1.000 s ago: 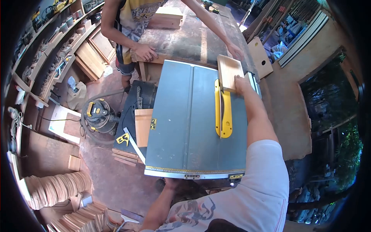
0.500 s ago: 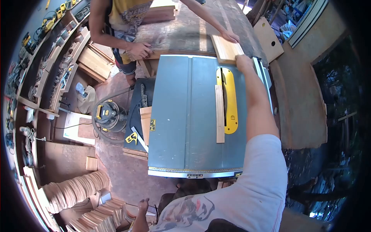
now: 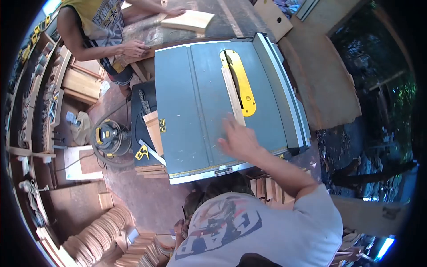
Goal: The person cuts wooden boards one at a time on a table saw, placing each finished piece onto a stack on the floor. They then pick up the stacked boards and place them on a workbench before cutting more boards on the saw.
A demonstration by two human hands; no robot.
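My right hand (image 3: 240, 141) reaches over the grey top of the table saw (image 3: 178, 147), fingers apart and somewhat blurred. Its fingertips are close to the near end of a narrow wood strip (image 3: 233, 94). That strip lies on the saw top along the left of the blade (image 3: 240, 84), which stands in a slot of the yellow throat plate (image 3: 249, 98). My left hand (image 3: 179, 228) hangs low at my side, small and partly behind my shirt, its grip unclear. Along the right of the saw top runs the rip fence (image 3: 280, 89).
Behind the saw, a co-worker's hand rests on a board (image 3: 189, 20) on the workbench (image 3: 147, 38); their other hand is at the bench edge. Left of the saw are a shop vacuum (image 3: 111, 135) and a yellow combination square (image 3: 142, 152). Wood pieces are stacked at lower left.
My right hand has left the board at the far end and come back near the strip. The board, with the co-worker's hand on it, has shifted left across the bench. The view has turned.
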